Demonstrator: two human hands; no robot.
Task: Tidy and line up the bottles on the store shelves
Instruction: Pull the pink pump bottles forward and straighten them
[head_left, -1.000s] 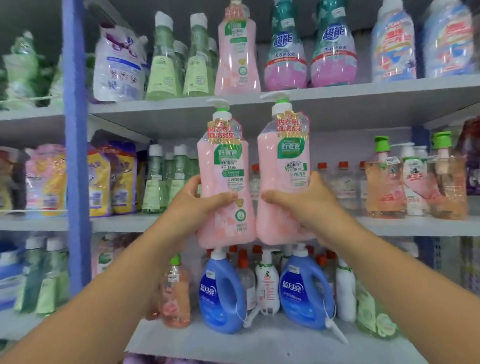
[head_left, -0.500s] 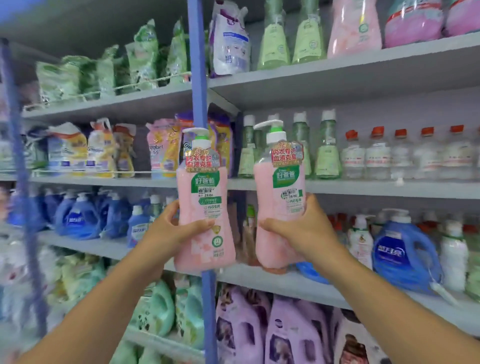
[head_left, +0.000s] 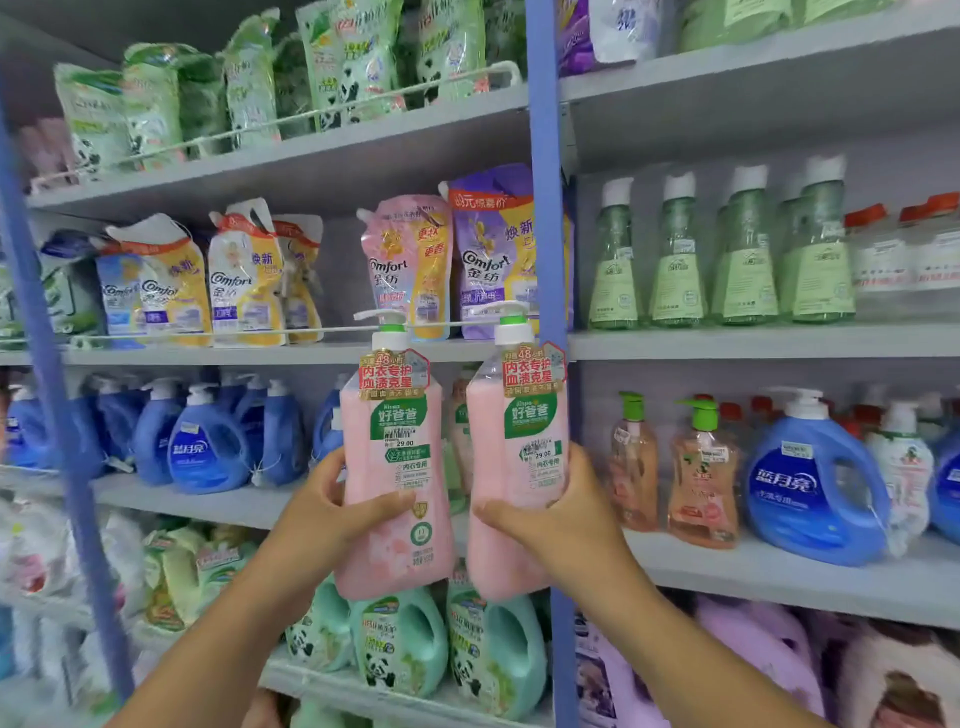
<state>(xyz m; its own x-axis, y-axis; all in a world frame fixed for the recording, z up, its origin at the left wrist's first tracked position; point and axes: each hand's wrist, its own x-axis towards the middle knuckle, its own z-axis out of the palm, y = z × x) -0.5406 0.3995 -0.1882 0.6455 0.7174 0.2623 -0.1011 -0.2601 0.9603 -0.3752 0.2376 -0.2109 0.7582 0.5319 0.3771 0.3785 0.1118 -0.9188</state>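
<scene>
Two pink pump bottles are held up side by side in front of the shelving, the left pink bottle (head_left: 396, 483) and the right pink bottle (head_left: 517, 478) both upright, labels forward, close together but not quite touching. The left hand (head_left: 332, 525) wraps the first around its lower half, thumb across the front; the right hand (head_left: 558, 519) grips the second the same way. Both hang clear of any shelf, in front of the blue upright post (head_left: 545, 208). Behind them on the left stand blue detergent jugs (head_left: 208, 447); to the right, orange pump bottles (head_left: 701, 478) on the middle shelf (head_left: 779, 571) (a gap shows near the post). The carrying step seems under way. Next, a matching spot must be found and each bottle set down upright, label out, flush with its neighbours.
</scene>
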